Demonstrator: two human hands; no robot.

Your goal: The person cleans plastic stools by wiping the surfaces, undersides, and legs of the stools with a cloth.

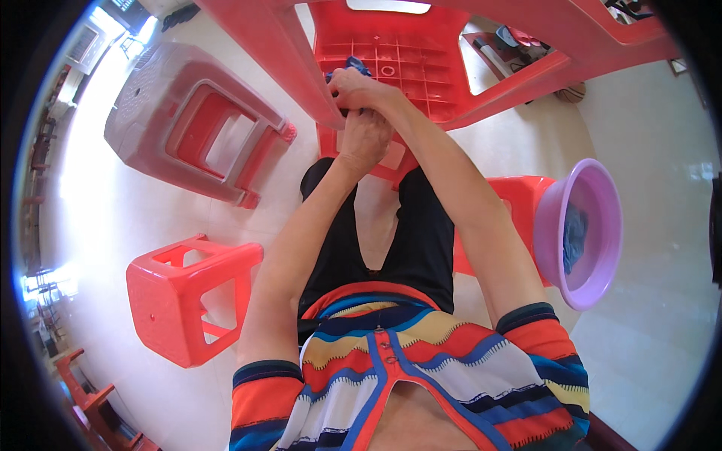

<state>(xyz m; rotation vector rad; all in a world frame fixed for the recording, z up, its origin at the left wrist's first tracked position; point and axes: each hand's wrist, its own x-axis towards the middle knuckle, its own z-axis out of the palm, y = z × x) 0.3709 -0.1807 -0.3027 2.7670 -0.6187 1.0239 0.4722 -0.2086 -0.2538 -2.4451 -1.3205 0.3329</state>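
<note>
In front of me a large red plastic stool (432, 51) is tipped so that its ribbed underside faces me. My right hand (357, 89) is closed on a dark blue cloth (356, 66), bunched at its far side, against the lower end of the stool's left leg (295, 64). Just below it, and nearly touching it, is my left hand (367, 139), with its fingers curled in by the same leg. The right hand partly covers those fingers, so what they grip is hidden.
At left stands a grey-and-red stool (162, 113), with a smaller red stool (169, 304) nearer me. On my right, a purple basin (605, 255) with a blue-grey cloth (574, 237) in it sits by another red stool (519, 197). A brown ball (571, 92) lies farther back.
</note>
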